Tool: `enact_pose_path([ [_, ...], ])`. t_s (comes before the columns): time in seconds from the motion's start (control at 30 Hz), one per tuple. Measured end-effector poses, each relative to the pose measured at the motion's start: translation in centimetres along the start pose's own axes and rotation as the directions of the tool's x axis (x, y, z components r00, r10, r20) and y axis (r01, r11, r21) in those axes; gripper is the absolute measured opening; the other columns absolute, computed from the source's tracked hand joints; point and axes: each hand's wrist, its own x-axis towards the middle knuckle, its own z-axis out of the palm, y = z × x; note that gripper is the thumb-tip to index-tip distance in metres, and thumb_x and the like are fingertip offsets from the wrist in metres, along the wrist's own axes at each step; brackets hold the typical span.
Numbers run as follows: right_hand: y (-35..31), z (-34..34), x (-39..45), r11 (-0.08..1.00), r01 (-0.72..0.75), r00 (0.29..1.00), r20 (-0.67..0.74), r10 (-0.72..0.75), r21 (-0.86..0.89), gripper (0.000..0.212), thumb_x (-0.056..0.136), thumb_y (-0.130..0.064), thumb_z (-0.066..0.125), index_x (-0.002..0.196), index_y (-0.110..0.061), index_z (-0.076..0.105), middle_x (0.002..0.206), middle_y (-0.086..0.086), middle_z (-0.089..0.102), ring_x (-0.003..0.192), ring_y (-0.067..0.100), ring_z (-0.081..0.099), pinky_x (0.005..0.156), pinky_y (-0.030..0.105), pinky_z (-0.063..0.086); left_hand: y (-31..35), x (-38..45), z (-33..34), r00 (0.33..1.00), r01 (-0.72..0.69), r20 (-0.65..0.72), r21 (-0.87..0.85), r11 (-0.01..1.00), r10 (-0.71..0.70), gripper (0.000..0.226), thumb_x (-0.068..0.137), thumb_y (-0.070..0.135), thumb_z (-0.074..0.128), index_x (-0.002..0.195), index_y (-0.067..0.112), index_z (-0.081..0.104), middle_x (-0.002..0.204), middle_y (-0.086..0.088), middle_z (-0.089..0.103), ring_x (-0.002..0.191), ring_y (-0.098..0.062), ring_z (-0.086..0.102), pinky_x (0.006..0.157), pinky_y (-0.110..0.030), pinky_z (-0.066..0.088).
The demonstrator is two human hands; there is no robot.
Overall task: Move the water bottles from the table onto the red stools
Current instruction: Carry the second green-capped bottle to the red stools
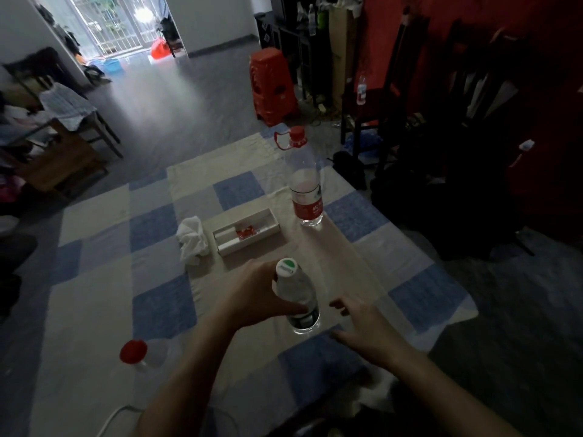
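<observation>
Left hand [252, 293] grasps the green-capped bottle [298, 298]; right hand [362, 326], at its three o'clock, hangs released, fingers spread.

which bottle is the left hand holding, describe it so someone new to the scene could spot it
Start at the table under the blue and cream checked cloth and look to its near edge. Just past the white tray, a small clear bottle stands in the grip of the left hand. Its cap is white with a green top, whereas the other two bottles on the table have red caps.
</observation>
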Motion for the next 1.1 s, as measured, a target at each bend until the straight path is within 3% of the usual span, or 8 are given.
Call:
enact_pose_path([
  [0.13, -1.3, -0.4, -0.6, 0.974, 0.038, 0.996, -0.092, -0.017, 0.225, 0.056, 0.063, -0.056, 0.072, 0.110, -0.029, 0.060, 0.102, -0.020, 0.061, 0.093, -0.008, 0.061, 0.075, 0.003, 0.044, 1.6, 0.3, -1.4, 0.997, -0.048, -0.057, 0.056, 0.997, 0.051, 0.053, 0.059, 0.066, 0.075, 0.100, 0.034, 0.066, 0.092, 0.021, 0.068, 0.084, 0.006, 0.064, 0.068, -0.027, 0.058],
  [0.2, -1.7, -0.5, -1.0, 0.943, 0.060, 0.990, -0.140, -0.014, 0.328, 0.054, 0.060, -0.060, 0.071, 0.105, -0.032, 0.060, 0.100, -0.018, 0.064, 0.094, -0.010, 0.062, 0.076, 0.005, 0.047, 2.4, 0.3, -1.9, 0.993, -0.076, -0.083, 0.074, 0.994, 0.082, 0.050, 0.060, 0.065, 0.076, 0.098, 0.034, 0.066, 0.090, 0.020, 0.068, 0.082, 0.005, 0.064, 0.067, -0.028, 0.057],
  [0.37, -1.9, -0.7, -1.5, 0.888, 0.086, 0.970, -0.241, 0.029, 0.451, 0.035, 0.068, -0.036, 0.086, 0.097, -0.029, 0.066, 0.096, -0.008, 0.071, 0.091, 0.002, 0.068, 0.077, 0.016, 0.054, 4.3, 0.4, -2.3, 0.984, -0.120, -0.128, 0.060, 0.991, 0.127, 0.049, 0.061, 0.064, 0.077, 0.098, 0.032, 0.068, 0.090, 0.020, 0.069, 0.080, 0.004, 0.066, 0.066, -0.023, 0.056],
  [0.57, -1.5, -0.7, -2.2, 0.872, 0.065, 0.958, -0.274, 0.081, 0.486, 0.030, 0.071, -0.018, 0.087, 0.092, -0.025, 0.067, 0.092, -0.002, 0.071, 0.087, 0.004, 0.069, 0.078, 0.026, 0.058, 5.7, 0.3, -2.0, 0.984, -0.115, -0.128, 0.085, 0.990, 0.125, 0.051, 0.061, 0.063, 0.078, 0.102, 0.036, 0.065, 0.089, 0.023, 0.067, 0.077, 0.007, 0.062, 0.061, -0.011, 0.046],
  [0.83, -1.1, -0.8, -3.9, 0.881, 0.015, 0.956, -0.265, 0.126, 0.473, 0.028, 0.075, -0.020, 0.084, 0.095, -0.026, 0.064, 0.095, -0.005, 0.069, 0.092, 0.000, 0.066, 0.079, 0.020, 0.056, 6.8, 0.5, -0.5, 0.994, -0.097, -0.043, 0.061, 0.993, 0.099, 0.050, 0.061, 0.063, 0.078, 0.101, 0.036, 0.064, 0.092, 0.021, 0.067, 0.081, 0.006, 0.063, 0.066, -0.018, 0.053],
  [0.97, -1.4, -0.7, -4.8, 0.880, 0.004, 0.934, -0.317, 0.166, 0.475, 0.030, 0.074, -0.016, 0.084, 0.093, -0.027, 0.064, 0.093, -0.006, 0.069, 0.092, 0.003, 0.067, 0.081, 0.026, 0.057, 7.8, 0.5, -0.2, 0.990, -0.133, -0.034, 0.064, 0.989, 0.135, 0.052, 0.059, 0.067, 0.074, 0.101, 0.038, 0.064, 0.094, 0.023, 0.067, 0.084, 0.008, 0.062, 0.070, -0.024, 0.055],
  [1.1, -2.3, -1.2, -6.4, 0.891, 0.000, 0.909, -0.371, 0.189, 0.453, 0.028, 0.077, -0.018, 0.081, 0.097, -0.026, 0.063, 0.097, -0.008, 0.068, 0.095, 0.000, 0.065, 0.081, 0.018, 0.055, 8.8, 0.4, -0.2, 0.980, -0.197, -0.024, 0.050, 0.979, 0.199, 0.049, 0.061, 0.059, 0.079, 0.103, 0.039, 0.064, 0.095, 0.024, 0.068, 0.085, 0.009, 0.061, 0.069, -0.015, 0.049],
])
